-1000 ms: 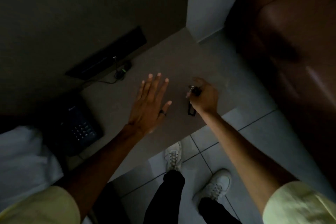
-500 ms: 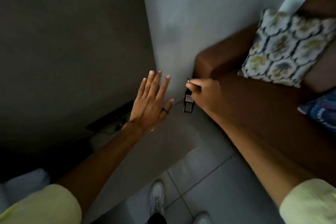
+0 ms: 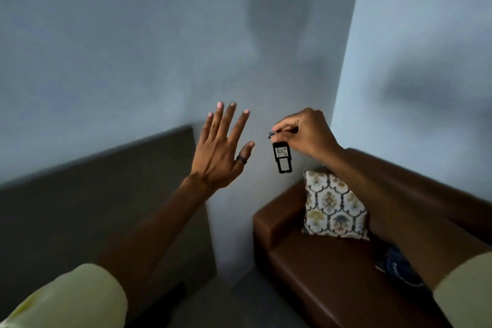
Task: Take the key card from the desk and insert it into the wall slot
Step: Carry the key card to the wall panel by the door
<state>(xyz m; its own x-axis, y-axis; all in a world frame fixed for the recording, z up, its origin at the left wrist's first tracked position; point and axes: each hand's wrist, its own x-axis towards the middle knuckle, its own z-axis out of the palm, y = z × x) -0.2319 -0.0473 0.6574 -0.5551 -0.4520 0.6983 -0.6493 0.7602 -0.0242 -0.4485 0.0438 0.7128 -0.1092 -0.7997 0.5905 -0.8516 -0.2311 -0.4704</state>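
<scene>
Key card held up in the right hand, left hand spread empty beside it.

The key card (image 3: 282, 156), a small black tag with a pale square on its face, is pinched at its top between thumb and fingertips of the right hand (image 3: 306, 133) and hangs straight down below them, in the air before a pale wall (image 3: 133, 48). The left hand (image 3: 222, 149) is raised just to the left of the card, apart from it, with fingers stretched wide and nothing gripped; a dark ring (image 3: 241, 159) is worn on its thumb. Pale yellow sleeves (image 3: 77, 298) are seen at the lower corners. A brown sofa (image 3: 319, 274) with a patterned cushion (image 3: 334, 208) is placed below the right forearm, and a dark panel (image 3: 93, 208) lies behind the left arm.
</scene>
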